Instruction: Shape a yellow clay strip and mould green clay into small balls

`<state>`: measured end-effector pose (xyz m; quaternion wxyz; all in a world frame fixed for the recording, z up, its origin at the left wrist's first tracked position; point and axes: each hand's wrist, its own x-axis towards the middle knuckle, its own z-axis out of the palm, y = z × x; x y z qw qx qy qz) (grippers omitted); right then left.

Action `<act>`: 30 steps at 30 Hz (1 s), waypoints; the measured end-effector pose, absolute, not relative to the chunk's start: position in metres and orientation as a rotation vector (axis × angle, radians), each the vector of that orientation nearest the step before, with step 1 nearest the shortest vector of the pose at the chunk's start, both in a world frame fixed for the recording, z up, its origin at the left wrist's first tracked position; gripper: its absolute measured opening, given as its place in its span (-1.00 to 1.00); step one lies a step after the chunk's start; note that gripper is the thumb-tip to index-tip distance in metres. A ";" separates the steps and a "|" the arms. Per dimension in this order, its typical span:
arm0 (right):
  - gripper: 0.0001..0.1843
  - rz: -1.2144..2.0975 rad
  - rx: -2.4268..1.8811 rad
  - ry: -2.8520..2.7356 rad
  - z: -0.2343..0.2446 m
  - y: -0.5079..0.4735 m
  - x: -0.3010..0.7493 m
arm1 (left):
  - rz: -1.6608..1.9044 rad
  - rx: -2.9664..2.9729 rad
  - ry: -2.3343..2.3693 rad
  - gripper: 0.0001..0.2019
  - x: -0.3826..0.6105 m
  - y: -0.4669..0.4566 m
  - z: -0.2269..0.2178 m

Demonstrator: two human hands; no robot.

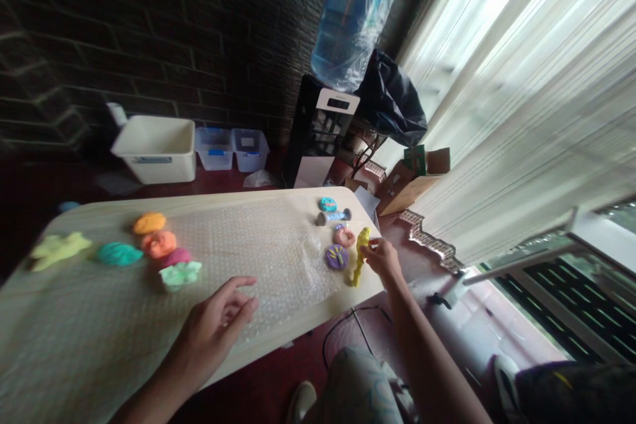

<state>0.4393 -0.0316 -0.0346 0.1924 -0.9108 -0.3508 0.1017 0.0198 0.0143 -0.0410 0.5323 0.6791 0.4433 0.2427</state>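
My right hand (381, 258) is closed on a yellow clay figure (360, 254) at the right end of the pale table (64, 338). Beside it lie a purple clay disc (337, 256), a pink clay ring (344, 236), a grey-blue roll (334, 216) and a teal disc (328, 204). My left hand (218, 322) hovers over the bubble wrap sheet (258, 245) with fingers loosely apart, holding nothing. At the left lie an orange piece (149, 222), a salmon lump (159, 244), a magenta lump (177, 256), a mint flower shape (181, 273), a teal leaf (119, 254) and a yellow-green shape (59, 248).
A water dispenser (325, 136) with a large blue bottle (352, 16) stands behind the table. A white tub (156, 149) and two clear bins (231, 148) sit on the floor by the brick wall. Cardboard boxes (417, 179) and curtains lie to the right. A cable (348, 328) runs below.
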 end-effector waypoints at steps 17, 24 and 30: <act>-0.54 0.249 -2.592 -1.200 -0.014 -0.082 0.402 | 0.597 1.646 1.074 -0.52 0.019 0.012 -0.037; -0.63 0.204 -2.550 -1.252 -0.024 -0.086 0.381 | 0.608 1.674 1.080 -0.55 0.018 0.010 -0.035; -0.61 0.109 -2.512 -1.234 -0.014 -0.086 0.380 | 0.629 1.666 1.080 -0.58 0.017 0.010 -0.031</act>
